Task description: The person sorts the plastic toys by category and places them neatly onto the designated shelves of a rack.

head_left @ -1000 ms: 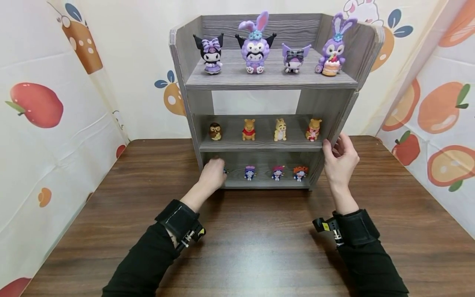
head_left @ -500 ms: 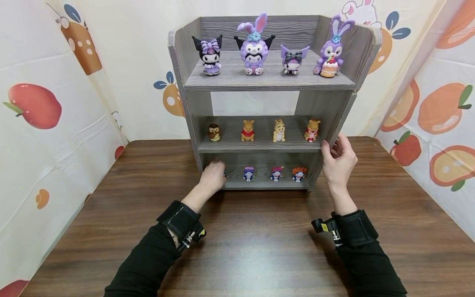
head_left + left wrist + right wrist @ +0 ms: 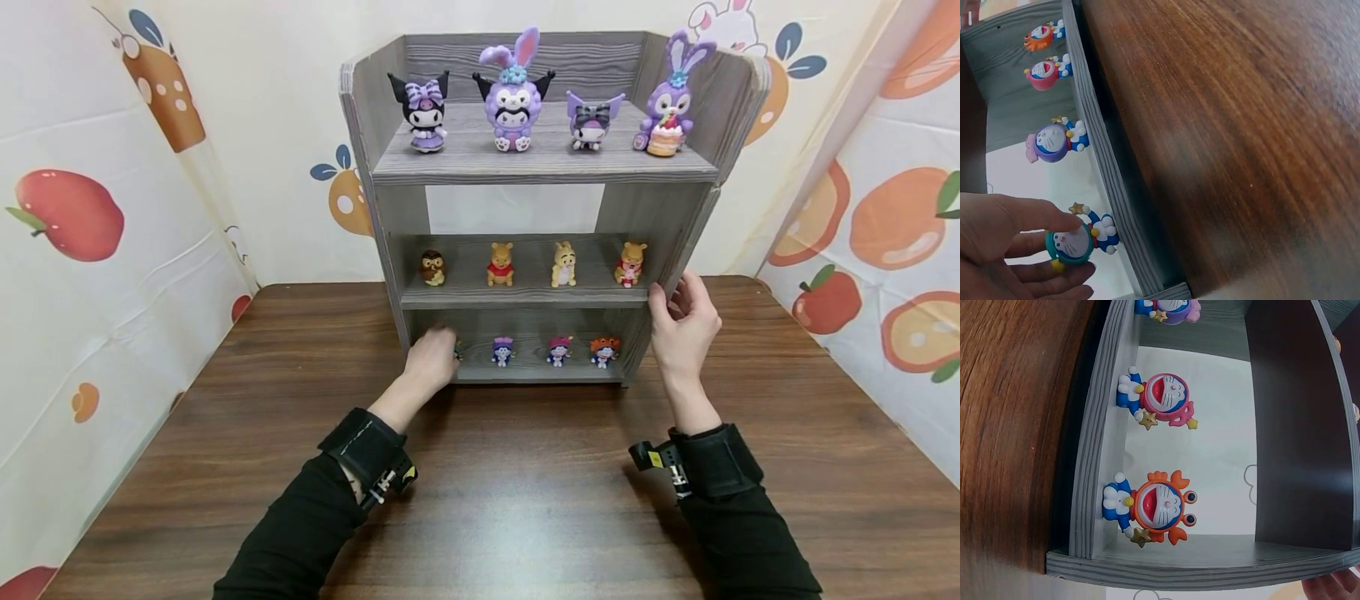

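My left hand [image 3: 431, 360] reaches into the bottom level of a grey wood-grain display shelf [image 3: 540, 176], at its left end. Thumb and fingers pinch the head of a small cat figurine [image 3: 1074, 244] with a teal hood and a gold star; its feet are right at the shelf board. In the head view the hand hides most of it. My right hand [image 3: 684, 325] holds the shelf's right side, thumb at the front edge and fingers along the outer face. Beside the teal one stand a purple-hooded figurine [image 3: 1052, 141], a pink-hooded one [image 3: 1166, 397] and an orange crab-hooded one [image 3: 1159, 507].
On the middle level stand an owl figurine [image 3: 432, 267], a red-shirted bear [image 3: 500, 264], a yellow rabbit [image 3: 564, 264] and another bear [image 3: 630, 264]. Larger purple figurines, among them a bunny with a cake [image 3: 667, 108], line the top. The shelf stands on a brown wooden table [image 3: 510, 492].
The head view has shifted slightly. My left hand keeps its place at the left end of the bottom level, with slight finger movement; my right hand stays on the shelf's side.
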`<state>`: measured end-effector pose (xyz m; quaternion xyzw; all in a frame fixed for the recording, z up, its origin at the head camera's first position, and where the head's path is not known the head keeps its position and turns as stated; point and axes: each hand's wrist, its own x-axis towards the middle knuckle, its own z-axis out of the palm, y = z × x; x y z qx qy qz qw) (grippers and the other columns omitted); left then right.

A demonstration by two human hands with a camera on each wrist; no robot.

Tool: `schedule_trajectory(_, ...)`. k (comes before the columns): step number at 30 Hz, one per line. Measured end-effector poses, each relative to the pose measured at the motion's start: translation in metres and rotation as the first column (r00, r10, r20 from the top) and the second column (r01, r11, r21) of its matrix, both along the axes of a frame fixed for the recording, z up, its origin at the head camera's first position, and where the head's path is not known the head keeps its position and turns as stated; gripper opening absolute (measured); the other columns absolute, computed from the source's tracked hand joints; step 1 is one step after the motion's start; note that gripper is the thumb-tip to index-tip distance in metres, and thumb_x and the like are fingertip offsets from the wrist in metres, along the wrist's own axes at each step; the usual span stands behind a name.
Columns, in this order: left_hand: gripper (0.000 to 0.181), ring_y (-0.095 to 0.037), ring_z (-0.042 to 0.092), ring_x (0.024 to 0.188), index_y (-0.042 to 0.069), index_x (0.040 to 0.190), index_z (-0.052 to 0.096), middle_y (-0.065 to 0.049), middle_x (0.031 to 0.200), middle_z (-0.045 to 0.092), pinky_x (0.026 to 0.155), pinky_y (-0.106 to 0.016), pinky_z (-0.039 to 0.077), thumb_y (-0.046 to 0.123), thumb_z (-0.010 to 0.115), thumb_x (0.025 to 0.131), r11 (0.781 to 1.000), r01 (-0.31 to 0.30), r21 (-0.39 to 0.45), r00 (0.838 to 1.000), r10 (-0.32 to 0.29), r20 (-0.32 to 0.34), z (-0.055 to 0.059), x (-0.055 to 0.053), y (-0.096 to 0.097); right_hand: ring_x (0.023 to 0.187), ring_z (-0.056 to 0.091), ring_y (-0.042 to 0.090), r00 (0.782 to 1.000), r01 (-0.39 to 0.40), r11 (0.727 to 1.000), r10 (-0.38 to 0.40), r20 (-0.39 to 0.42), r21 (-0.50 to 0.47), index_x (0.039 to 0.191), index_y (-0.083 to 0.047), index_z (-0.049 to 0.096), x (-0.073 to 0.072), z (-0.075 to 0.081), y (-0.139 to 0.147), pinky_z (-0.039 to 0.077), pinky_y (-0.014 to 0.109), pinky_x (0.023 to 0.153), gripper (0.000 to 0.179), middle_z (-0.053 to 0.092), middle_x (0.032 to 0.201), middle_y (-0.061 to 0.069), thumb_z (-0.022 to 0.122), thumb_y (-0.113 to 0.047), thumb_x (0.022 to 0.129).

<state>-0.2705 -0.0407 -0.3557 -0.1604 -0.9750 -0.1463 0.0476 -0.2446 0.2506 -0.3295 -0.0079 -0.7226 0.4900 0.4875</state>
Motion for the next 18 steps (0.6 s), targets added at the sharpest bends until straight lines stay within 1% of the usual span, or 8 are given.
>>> schedule_trajectory(4, 0.005, -0.023, 0.056, 0.067, 0.001, 0.073, 0.058, -0.011, 0.079, 0.057, 0.058, -0.036, 0.046, 0.003, 0.063, 0.072, 1.0, 0.008, 0.015, 1.0, -0.007, -0.022, 0.001, 0.0, -0.001, 0.078, 0.06, 0.005, 1.0, -0.001, 1.0, 0.001, -0.004, 0.002, 0.109, -0.005, 0.062, -0.001, 0.0, 0.001, 0.045, 0.013, 0.064, 0.027, 0.064, 0.095, 0.015, 0.058, -0.008, 0.082)
schedule_trajectory(7, 0.009, -0.02, 0.049, 0.059, 0.002, 0.066, 0.053, -0.01, 0.073, 0.053, 0.051, -0.033, 0.041, 0.003, 0.06, 0.072, 0.999, 0.006, 0.046, 0.999, -0.005, -0.034, 0.003, 0.002, -0.003, 0.078, 0.059, 0.003, 1.0, -0.007, 1.0, 0.007, -0.004, 0.003, 0.109, -0.003, 0.061, -0.002, 0.0, 0.001, 0.044, 0.012, 0.064, 0.028, 0.064, 0.095, 0.015, 0.058, -0.007, 0.082)
schedule_trajectory(8, 0.004, -0.019, 0.047, 0.058, 0.001, 0.069, 0.056, -0.011, 0.075, 0.054, 0.049, -0.033, 0.039, 0.003, 0.059, 0.071, 0.998, 0.005, 0.061, 0.999, -0.003, -0.04, 0.004, 0.003, -0.004, 0.078, 0.059, 0.002, 1.0, -0.011, 1.0, 0.011, -0.004, 0.002, 0.109, -0.002, 0.061, -0.002, -0.001, 0.0, 0.044, 0.012, 0.064, 0.028, 0.064, 0.095, 0.015, 0.058, -0.006, 0.082)
schedule_trajectory(9, 0.004, -0.02, 0.047, 0.058, 0.0, 0.073, 0.058, -0.012, 0.077, 0.054, 0.048, -0.032, 0.038, 0.003, 0.058, 0.071, 0.997, 0.005, 0.076, 0.999, -0.002, -0.044, 0.005, 0.005, -0.005, 0.078, 0.059, 0.002, 1.0, -0.015, 1.0, 0.015, -0.005, 0.002, 0.109, -0.002, 0.061, -0.002, -0.001, 0.0, 0.044, 0.012, 0.064, 0.028, 0.064, 0.095, 0.015, 0.058, -0.006, 0.082)
schedule_trajectory(11, 0.017, -0.021, 0.049, 0.062, -0.004, 0.087, 0.062, -0.015, 0.086, 0.056, 0.049, -0.033, 0.039, 0.003, 0.056, 0.073, 0.995, 0.003, 0.1, 0.999, 0.002, -0.052, 0.006, 0.009, -0.007, 0.078, 0.058, 0.001, 1.0, -0.017, 1.0, 0.017, -0.004, 0.002, 0.109, -0.001, 0.061, -0.002, -0.001, -0.001, 0.044, 0.012, 0.064, 0.028, 0.064, 0.095, 0.014, 0.058, -0.006, 0.082)
schedule_trajectory(14, 0.033, -0.027, 0.056, 0.079, -0.005, 0.107, 0.059, -0.019, 0.103, 0.056, 0.06, -0.038, 0.046, 0.006, 0.058, 0.076, 0.991, 0.01, 0.132, 0.995, 0.003, -0.099, 0.006, 0.016, -0.011, 0.078, 0.059, 0.001, 1.0, -0.015, 1.0, 0.015, -0.007, 0.005, 0.109, -0.002, 0.061, -0.002, -0.001, -0.002, 0.044, 0.011, 0.063, 0.027, 0.064, 0.095, 0.014, 0.058, -0.007, 0.082)
schedule_trajectory(16, 0.033, -0.029, 0.056, 0.088, -0.004, 0.108, 0.059, -0.019, 0.106, 0.055, 0.068, -0.041, 0.047, 0.008, 0.061, 0.078, 0.988, 0.02, 0.154, 0.99, 0.002, -0.143, 0.006, 0.022, -0.015, 0.077, 0.059, 0.002, 1.0, -0.01, 1.0, 0.011, -0.01, 0.013, 0.108, -0.003, 0.061, -0.002, -0.002, -0.002, 0.044, 0.011, 0.063, 0.027, 0.065, 0.094, 0.015, 0.057, -0.007, 0.083)
schedule_trajectory(18, 0.032, -0.03, 0.056, 0.093, -0.004, 0.107, 0.06, -0.018, 0.106, 0.055, 0.072, -0.041, 0.046, 0.009, 0.063, 0.078, 0.982, 0.051, 0.182, 0.981, -0.015, -0.193, 0.004, 0.028, -0.02, 0.077, 0.06, 0.003, 1.0, -0.01, 1.0, 0.011, -0.014, 0.02, 0.108, -0.003, 0.061, -0.002, -0.002, -0.003, 0.044, 0.011, 0.063, 0.026, 0.065, 0.094, 0.015, 0.057, -0.008, 0.083)
